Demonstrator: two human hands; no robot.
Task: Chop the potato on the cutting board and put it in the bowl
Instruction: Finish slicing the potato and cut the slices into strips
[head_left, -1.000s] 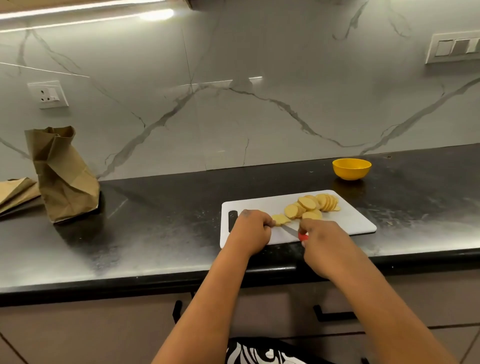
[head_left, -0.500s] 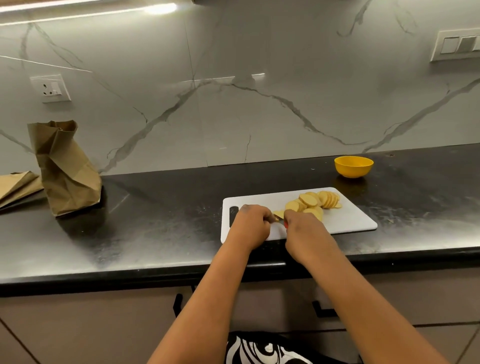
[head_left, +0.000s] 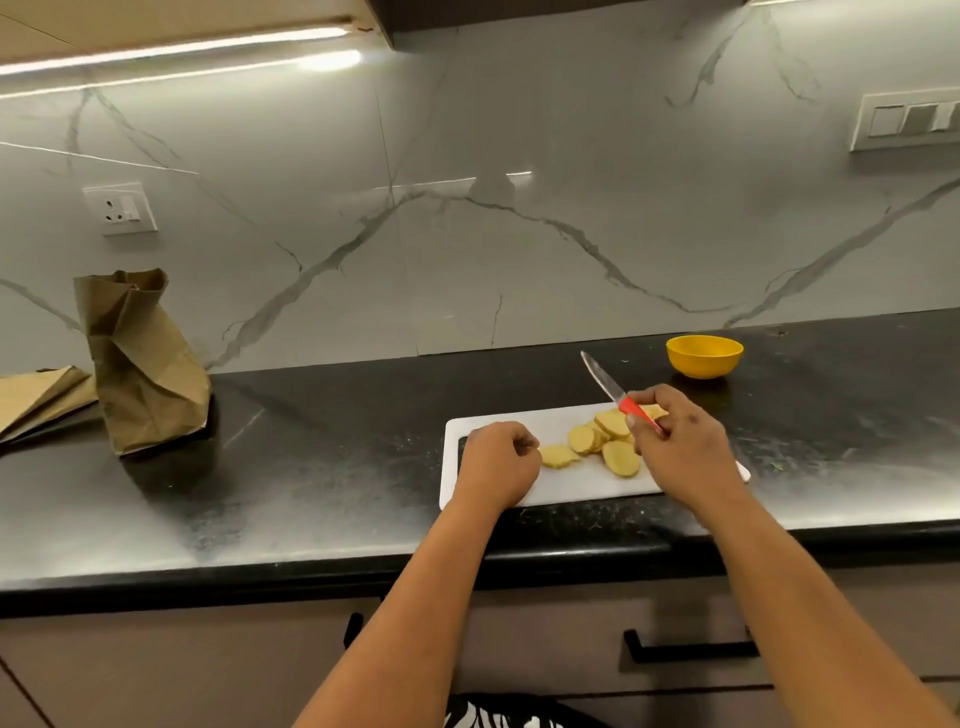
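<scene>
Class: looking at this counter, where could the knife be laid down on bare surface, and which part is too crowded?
Bare counter lies between the paper bag and the cutting board, and right of the yellow bowl. The board is crowded: potato slices, the left hand, and the right hand gripping the knife.

On a white rectangular plastic cutting board (head_left: 561, 486) lie pale yellow round potato slices (head_left: 602, 441). The right hand (head_left: 680, 447) grips a red-handled steel knife (head_left: 618, 397), blade pointing toward eleven o'clock. The left hand (head_left: 498, 467) rests curled at nine o'clock of the slices; a small yellow plastic bowl (head_left: 704, 356) stands at one o'clock.
</scene>
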